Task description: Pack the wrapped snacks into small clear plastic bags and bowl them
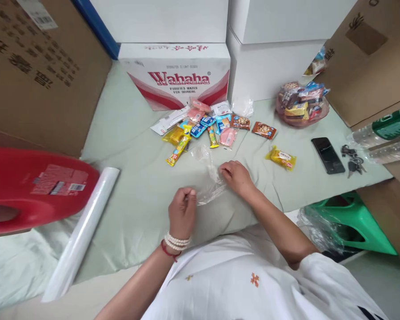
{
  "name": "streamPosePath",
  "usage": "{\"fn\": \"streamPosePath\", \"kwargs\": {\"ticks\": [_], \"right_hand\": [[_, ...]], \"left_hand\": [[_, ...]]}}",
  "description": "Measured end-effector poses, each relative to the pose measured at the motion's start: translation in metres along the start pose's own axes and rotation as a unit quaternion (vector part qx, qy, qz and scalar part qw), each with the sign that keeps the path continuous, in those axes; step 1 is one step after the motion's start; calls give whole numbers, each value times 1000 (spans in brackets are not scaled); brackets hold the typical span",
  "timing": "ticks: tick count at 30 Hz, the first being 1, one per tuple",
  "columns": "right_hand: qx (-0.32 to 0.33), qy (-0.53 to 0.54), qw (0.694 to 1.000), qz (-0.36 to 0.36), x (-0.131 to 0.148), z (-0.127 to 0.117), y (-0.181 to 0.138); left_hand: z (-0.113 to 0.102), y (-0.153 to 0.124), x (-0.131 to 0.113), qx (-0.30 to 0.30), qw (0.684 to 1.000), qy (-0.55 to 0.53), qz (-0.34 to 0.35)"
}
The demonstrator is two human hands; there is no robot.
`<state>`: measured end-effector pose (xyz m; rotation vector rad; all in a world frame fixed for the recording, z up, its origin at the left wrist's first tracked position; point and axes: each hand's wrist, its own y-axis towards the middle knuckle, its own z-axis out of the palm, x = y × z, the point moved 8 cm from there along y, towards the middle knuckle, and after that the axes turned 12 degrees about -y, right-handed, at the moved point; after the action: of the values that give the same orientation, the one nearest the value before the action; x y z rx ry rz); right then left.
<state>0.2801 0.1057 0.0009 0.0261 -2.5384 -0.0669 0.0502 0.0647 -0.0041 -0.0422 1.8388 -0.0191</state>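
Both hands (210, 193) curled, pinching clear plastic bag (208, 180), forearms angled inward

At nine o'clock the red plastic container (30, 191) runs off the left edge, two bottles (385, 138) at three o'clock are cut off, and snack wrapper print (203, 126) is unreadably small.

Lots of stuff lying around here: a Wahaha water carton (175, 74) at the back, a red plastic stool (26, 191) on the left, a black phone (327, 155) next to some keys (352, 161), and a green stool (351, 222) down low on the right.
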Motion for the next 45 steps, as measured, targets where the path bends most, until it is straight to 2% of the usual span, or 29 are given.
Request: {"fn": "streamPosePath", "kwargs": {"ticks": [2,3,5,7,10,13,16,18,20,23,25,27,30,33,35,38,41,43,45], "right_hand": [[-24,10,999,22,-6,-3,0],[-41,24,998,31,-9,-7,-2],[-66,53,996,19,-8,-17,-7],[-72,67,995,-29,3,-25,-11],[-58,56,990,-115,27,-31,-17],[-35,44,985,-163,43,-32,-22],[-31,46,991,-124,33,-36,-26],[-41,62,996,-48,11,-41,-30],[-47,95,993,42,-15,-44,-37],[-43,152,975,153,-49,-43,-52],[-25,164,968,187,-63,-43,-61],[31,141,974,173,-66,-45,-66],[111,53,990,75,-53,-57,-61],[98,-12,995,-5,-31,-69,-39],[91,-4,996,-13,-20,-60,-19],[141,101,985,20,-10,-23,7],[180,247,951,39,0,5,18],[144,307,940,44,1,3,20],[75,334,937,71,-6,-8,22]], "left_hand": [[-33,-2,17,-46,996,39,-59],[-47,-4,22,-49,994,57,-76],[-66,-4,20,-29,994,82,-69],[-73,2,6,-15,996,87,-33],[-58,25,-21,-3,995,97,21],[-15,55,-38,51,989,129,48],[30,69,-31,158,984,80,-1],[42,69,-27,168,985,2,-23],[38,65,-21,130,987,-81,-42],[19,59,-6,34,984,-159,-72],[6,55,5,-23,980,-181,-84],[-1,50,12,-45,977,-187,-91],[0,42,8,-22,982,-172,-71],[10,32,-9,48,988,-144,-27],[17,26,-19,93,987,-133,-9],[22,19,-23,147,980,-134,-12],[16,14,-17,172,974,-145,-28],[4,14,-12,154,976,-152,-34],[-10,17,-6,109,979,-166,-42]]}}
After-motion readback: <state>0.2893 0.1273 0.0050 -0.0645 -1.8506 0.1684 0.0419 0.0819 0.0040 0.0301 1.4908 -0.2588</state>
